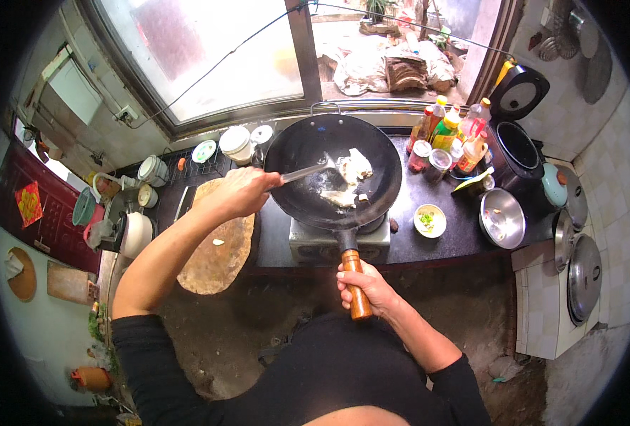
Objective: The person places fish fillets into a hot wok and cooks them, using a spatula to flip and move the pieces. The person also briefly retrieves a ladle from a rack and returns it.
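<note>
A black wok (288,154) with a wooden handle (358,298) sits on a gas stove (315,239). My right hand (365,287) is closed around that handle. In my left hand (245,193) is a metal spatula (307,171), its blade inside the wok beside pale pieces of food (355,166). More pale food lies lower in the wok, and the pan's surface looks wet. Under my left forearm is a round wooden chopping board (216,266) with a small white piece on it. A small bowl with chopped green bits (429,221) stands right of the stove.
Sauce bottles and jars (445,133) crowd the counter behind the small bowl. A steel bowl (502,218) and an open rice cooker (517,144) are at the right. Lidded white containers (235,144) stand left of the wok, below the window. Metal lids (585,277) lean at the far right.
</note>
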Motion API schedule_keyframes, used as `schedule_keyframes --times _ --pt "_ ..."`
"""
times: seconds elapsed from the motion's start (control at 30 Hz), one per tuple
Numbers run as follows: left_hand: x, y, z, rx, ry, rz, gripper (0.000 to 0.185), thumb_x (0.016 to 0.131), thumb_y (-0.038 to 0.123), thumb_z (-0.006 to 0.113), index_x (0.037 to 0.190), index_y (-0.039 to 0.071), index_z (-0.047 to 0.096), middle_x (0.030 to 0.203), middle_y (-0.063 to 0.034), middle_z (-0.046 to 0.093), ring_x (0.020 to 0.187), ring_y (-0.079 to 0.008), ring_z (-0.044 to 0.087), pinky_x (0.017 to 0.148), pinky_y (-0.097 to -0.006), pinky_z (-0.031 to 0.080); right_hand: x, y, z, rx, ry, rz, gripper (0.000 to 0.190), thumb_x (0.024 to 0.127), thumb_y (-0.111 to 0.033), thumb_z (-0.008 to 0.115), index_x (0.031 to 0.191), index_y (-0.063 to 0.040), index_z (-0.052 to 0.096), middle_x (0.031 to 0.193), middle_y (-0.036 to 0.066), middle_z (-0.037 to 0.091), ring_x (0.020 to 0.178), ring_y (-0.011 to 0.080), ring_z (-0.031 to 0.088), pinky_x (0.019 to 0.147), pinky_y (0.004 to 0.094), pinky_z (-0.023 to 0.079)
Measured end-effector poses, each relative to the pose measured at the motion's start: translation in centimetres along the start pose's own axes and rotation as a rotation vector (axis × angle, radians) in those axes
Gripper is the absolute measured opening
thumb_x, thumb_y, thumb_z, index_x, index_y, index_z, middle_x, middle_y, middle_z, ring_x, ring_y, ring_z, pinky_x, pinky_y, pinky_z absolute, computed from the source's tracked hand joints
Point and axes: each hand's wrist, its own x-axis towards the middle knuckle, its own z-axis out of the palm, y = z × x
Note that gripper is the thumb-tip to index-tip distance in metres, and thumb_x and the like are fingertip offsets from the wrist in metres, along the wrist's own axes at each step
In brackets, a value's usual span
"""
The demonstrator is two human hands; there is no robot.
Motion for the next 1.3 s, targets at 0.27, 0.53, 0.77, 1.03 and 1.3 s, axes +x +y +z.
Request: schedule_keyframes --times 0.27,0.53,0.77,1.03,1.3 --pt "0.1 -0.1 0.3 -0.079 0.028 -0.065 0.033 0.079 0.010 0.059 0.111 0.015 0.069 0.086 -0.0136 0.069 0.087 -0.0357 0.066 0.078 -0.0441 0.052 -0.2 -0.1 0.2 -0.016 0.016 0.009 0.030 0.087 -0.011 0.066 0.108 -0.007 0.044 0.077 0.006 0.055 0.054 0.0145 0.055 0.049 0.0330 0.049" --pt "-0.8 0.5 -0.9 -0.078 0.177 -0.094 0.034 0.080 0.015 0.066 0.114 0.019 0.069 0.099 -0.0132 0.069 0.094 -0.0321 0.066 0.083 -0.0425 0.052 0.0 0.0 0.3 -0.008 0.003 -0.013 0.031 0.087 -0.012 0.067 0.108 -0.007 0.045 0.077 0.006 0.055 0.054 0.0143 0.056 0.049 0.0325 0.049" --pt "2.8 2.0 4.4 0.012 0.279 -0.024 0.036 0.084 0.017 0.065 0.119 0.025 0.062 0.088 -0.0094 0.061 0.081 -0.0333 0.065 0.070 -0.0448 0.052 -0.1 0.0 0.0 -0.009 -0.006 -0.013 0.030 0.087 -0.012 0.067 0.108 -0.007 0.045 0.077 0.005 0.056 0.055 0.0140 0.056 0.049 0.0323 0.049" --pt "2.4 0.7 5.7 0.311 0.243 0.070 0.034 0.089 0.014 0.054 0.121 0.024 0.060 0.083 -0.0104 0.055 0.066 -0.0284 0.065 0.054 -0.0406 0.051 0.0 0.1 -0.3 0.005 -0.031 0.000 0.031 0.087 -0.013 0.067 0.108 -0.008 0.045 0.077 0.006 0.056 0.055 0.0143 0.056 0.050 0.0324 0.050" --pt "-1.6 0.4 3.8 0.141 0.361 -0.085 0.032 0.088 0.015 0.059 0.118 0.024 0.063 0.083 -0.0115 0.056 0.063 -0.0319 0.062 0.055 -0.0426 0.050 0.0 -0.2 -0.2 -0.008 -0.027 0.014 0.034 0.087 -0.013 0.068 0.109 -0.008 0.043 0.078 0.006 0.056 0.056 0.0147 0.056 0.051 0.0330 0.051"
